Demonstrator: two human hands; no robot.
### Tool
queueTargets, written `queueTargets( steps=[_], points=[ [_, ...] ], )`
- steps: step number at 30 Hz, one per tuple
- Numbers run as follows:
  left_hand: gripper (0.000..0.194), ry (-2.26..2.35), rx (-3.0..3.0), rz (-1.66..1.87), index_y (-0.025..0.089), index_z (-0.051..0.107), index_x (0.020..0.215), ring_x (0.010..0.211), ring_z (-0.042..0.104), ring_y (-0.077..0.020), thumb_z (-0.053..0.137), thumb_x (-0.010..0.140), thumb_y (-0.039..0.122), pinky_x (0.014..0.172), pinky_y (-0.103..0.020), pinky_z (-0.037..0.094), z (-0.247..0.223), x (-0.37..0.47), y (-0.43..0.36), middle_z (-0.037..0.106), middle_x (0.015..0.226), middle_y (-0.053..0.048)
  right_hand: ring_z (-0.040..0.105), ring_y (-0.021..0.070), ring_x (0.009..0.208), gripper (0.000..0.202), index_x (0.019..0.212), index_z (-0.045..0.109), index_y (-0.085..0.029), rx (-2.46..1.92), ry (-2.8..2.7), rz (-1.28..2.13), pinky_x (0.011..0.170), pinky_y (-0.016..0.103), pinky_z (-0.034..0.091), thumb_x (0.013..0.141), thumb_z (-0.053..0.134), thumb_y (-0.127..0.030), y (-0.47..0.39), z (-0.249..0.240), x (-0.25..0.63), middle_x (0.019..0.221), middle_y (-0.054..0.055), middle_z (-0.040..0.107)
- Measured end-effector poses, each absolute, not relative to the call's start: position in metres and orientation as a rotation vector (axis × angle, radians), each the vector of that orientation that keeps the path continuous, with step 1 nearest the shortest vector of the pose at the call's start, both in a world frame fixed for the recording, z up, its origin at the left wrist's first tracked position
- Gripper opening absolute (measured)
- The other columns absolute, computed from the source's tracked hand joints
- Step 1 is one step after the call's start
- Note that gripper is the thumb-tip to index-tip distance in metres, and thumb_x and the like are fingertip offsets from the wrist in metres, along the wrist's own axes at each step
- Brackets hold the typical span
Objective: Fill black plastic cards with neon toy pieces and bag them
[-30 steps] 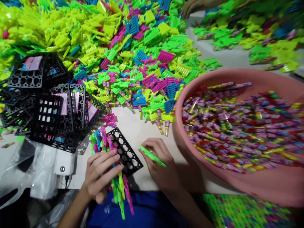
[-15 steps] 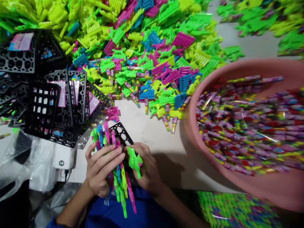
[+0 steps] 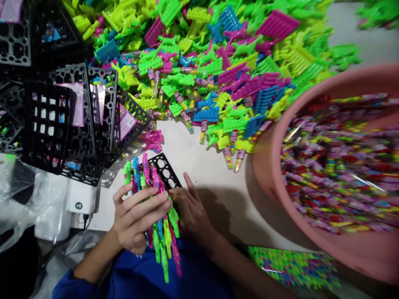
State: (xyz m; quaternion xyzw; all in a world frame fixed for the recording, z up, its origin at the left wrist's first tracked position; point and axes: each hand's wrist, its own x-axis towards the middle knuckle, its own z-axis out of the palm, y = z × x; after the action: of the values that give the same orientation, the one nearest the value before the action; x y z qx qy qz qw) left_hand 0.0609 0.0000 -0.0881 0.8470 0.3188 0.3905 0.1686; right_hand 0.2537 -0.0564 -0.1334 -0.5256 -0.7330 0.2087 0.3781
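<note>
Several green, pink, blue and yellow plastic pieces (image 3: 166, 238) stand packed side by side over a black lattice tray (image 3: 168, 171). My left hand (image 3: 137, 216) is wrapped over these pieces from the left, fingers closed across them. At their right side is my right hand (image 3: 191, 211), with one finger raised and the others curled near the tray's edge; what its fingertips touch is hidden. A green piece (image 3: 173, 222) sits at the right end of the bunch, beside my right hand. A pink piece (image 3: 152, 140) lies on the table beyond the tray.
Colourful plastic pieces (image 3: 243, 83) are heaped across the back. A pink tub (image 3: 277, 166) of wrapped candy tubes stands right. Black trays (image 3: 46, 124) with labels pile up left, above a white power device (image 3: 81, 199) and plastic bags (image 3: 51, 207). Packed pieces (image 3: 293, 265) lie lower right.
The green piece that was in my right hand now sits against the bunch. My right index finger has lifted. The view has shifted, with the tub further right.
</note>
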Motion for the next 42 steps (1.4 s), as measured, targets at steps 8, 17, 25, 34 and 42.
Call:
queueTargets(
  steps=[8, 17, 25, 34, 42],
  points=[
    [0.062, 0.868, 2.465, 1.146, 0.026, 0.063, 0.156, 0.128, 0.075, -0.0206, 0.015, 0.117, 0.035, 0.134, -0.043, 0.034, -0.094, 0.06, 0.003, 0.084, 0.127, -0.002, 0.072, 0.0253, 0.095, 0.041, 0.134, 0.051, -0.024, -1.288, -1.88, 0.471, 0.126, 0.07, 0.048, 0.098, 0.043, -0.007, -0.056, -0.141, 0.249, 0.102, 0.006, 0.07],
    [0.063, 0.891, 2.517, 1.104, 0.024, 0.067, 0.152, 0.138, 0.068, -0.0233, 0.017, 0.116, 0.035, 0.133, -0.046, 0.035, -0.083, 0.057, 0.002, 0.081, 0.134, -0.006, 0.077, 0.0219, 0.107, 0.036, 0.126, 0.064, -0.021, -1.215, -1.818, 0.909, 0.104, 0.042, 0.067, 0.105, 0.039, -0.006, -0.026, -0.119, 0.282, 0.118, 0.01, 0.076],
    [0.07, 0.611, 2.719, 0.921, 0.018, 0.073, 0.139, 0.144, 0.067, -0.0201, 0.01, 0.117, 0.039, 0.136, -0.04, 0.032, -0.068, 0.057, -0.021, 0.085, 0.122, -0.008, 0.074, 0.0341, 0.12, 0.044, 0.151, 0.061, -0.018, -1.98, -1.74, 0.413, 0.091, 0.047, 0.065, 0.11, 0.047, -0.021, 0.056, -0.101, 0.281, 0.167, 0.021, 0.048],
    [0.062, 0.524, 2.789, 0.908, 0.013, 0.075, 0.131, 0.153, 0.057, -0.0176, 0.016, 0.116, 0.029, 0.133, -0.036, 0.035, -0.077, 0.063, 0.002, 0.085, 0.125, -0.009, 0.075, 0.0234, 0.089, 0.02, 0.117, 0.069, -0.017, -2.12, -1.744, 0.219, 0.065, 0.033, 0.047, 0.115, 0.051, -0.026, 0.052, -0.116, 0.289, 0.128, 0.013, 0.072],
    [0.061, 0.588, 2.692, 1.042, 0.014, 0.074, 0.134, 0.149, 0.06, -0.0161, 0.018, 0.117, 0.031, 0.13, -0.034, 0.039, -0.079, 0.073, 0.018, 0.085, 0.124, -0.008, 0.074, 0.0273, 0.096, 0.025, 0.137, 0.057, -0.022, -1.948, -1.498, 0.444, 0.073, 0.035, 0.052, 0.113, 0.052, -0.025, -0.013, -0.133, 0.301, 0.113, 0.008, 0.076]
  ],
)
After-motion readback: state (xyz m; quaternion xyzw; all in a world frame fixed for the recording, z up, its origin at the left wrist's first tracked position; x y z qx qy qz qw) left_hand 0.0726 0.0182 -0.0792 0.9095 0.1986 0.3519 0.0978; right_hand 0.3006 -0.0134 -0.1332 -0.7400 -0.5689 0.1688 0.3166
